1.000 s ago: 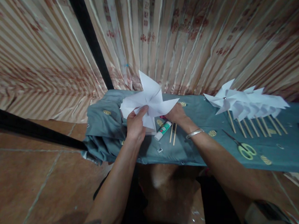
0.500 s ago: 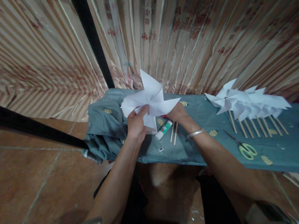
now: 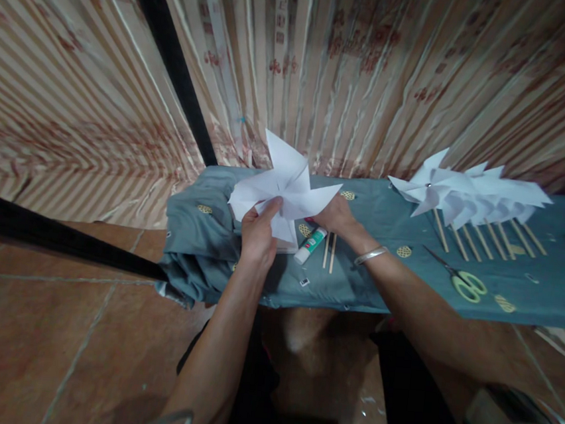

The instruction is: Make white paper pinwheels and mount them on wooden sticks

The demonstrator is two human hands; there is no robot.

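Though wide, white pinwheel (image 3: 290, 185) between left fingers (image 3: 269, 211).

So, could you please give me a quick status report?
Left hand gripping white paper pinwheel. Right hand partly behind it, grip hidden. Green-and-white glue stick close by.

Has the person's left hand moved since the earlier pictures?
No, not visibly: the left hand keeps its place relative to the glue stick on the cloth.

left hand (image 3: 259, 235) — pinching, thumb uppermost | right hand (image 3: 336, 213) — partly hidden | forearms (image 3: 224, 323) extended
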